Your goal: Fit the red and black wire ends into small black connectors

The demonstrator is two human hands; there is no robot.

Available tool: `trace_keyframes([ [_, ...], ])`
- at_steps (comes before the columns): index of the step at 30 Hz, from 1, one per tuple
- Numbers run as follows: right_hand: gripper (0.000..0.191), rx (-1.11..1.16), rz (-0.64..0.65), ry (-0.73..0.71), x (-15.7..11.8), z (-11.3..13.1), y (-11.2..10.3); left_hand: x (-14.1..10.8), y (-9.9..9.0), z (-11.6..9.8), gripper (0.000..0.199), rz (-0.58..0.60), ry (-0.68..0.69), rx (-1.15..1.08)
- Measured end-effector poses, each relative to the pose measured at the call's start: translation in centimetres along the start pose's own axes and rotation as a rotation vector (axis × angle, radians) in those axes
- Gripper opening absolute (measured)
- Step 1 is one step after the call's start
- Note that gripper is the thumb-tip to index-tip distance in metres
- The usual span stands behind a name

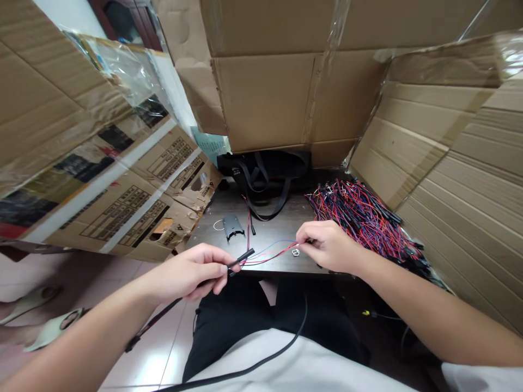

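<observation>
Blk sleeved cable end (241,260) is gripped firmly by L hand (192,272); thin red/blue wires (269,256) are pinched by R hand (329,246), both just over front edge of desk (281,228). Big wire heap (359,218) is left at desk's R end; only one cable is seen apart from it.

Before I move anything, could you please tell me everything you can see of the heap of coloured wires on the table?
The heap of coloured wires is a loose, tangled mass of many thin leads with red, blue and black plastic-looking insulation. Many leads end in short black sleeves. It lies on the right side of a dark tabletop, and its far edge meets a corrugated cardboard sheet. The person's right hand is just in front of it; whether they touch cannot be told.
</observation>
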State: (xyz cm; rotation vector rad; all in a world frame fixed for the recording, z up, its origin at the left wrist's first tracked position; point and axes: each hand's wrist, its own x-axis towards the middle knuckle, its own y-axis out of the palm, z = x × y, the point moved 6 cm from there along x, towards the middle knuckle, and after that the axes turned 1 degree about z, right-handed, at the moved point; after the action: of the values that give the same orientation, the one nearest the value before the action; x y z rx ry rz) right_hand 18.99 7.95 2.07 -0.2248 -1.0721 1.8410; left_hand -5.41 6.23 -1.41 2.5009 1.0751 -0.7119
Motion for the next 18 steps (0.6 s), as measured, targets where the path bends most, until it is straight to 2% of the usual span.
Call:
trace_keyframes([
  [4,0.016,0.269,0.245,0.226,0.0,-1.3,1.4,-0.6,0.1,-0.4,0.021,-0.013,0.006,-0.003],
  [6,0.017,0.331,0.305,0.249,0.0,-1.1,2.1,-0.7,0.4,-0.5,0.021,0.001,-0.002,-0.017],
  [9,0.014,0.154,0.227,0.130,0.3,0.0,2.4,-0.4,0.9,-0.3,0.020,0.035,-0.004,-0.064],
  [14,0.016,-0.465,0.002,-0.122,0.4,3.1,2.8,0.9,1.3,0.3,0.017,0.101,0.013,-0.290],
  [16,0.019,-0.561,-0.017,-0.169,0.5,3.9,3.2,1.4,1.4,0.3,0.014,0.123,0.016,-0.380],
  [18,0.019,-0.505,0.010,-0.194,0.9,4.4,3.6,1.7,1.7,0.2,0.013,0.153,0.018,-0.452],
])
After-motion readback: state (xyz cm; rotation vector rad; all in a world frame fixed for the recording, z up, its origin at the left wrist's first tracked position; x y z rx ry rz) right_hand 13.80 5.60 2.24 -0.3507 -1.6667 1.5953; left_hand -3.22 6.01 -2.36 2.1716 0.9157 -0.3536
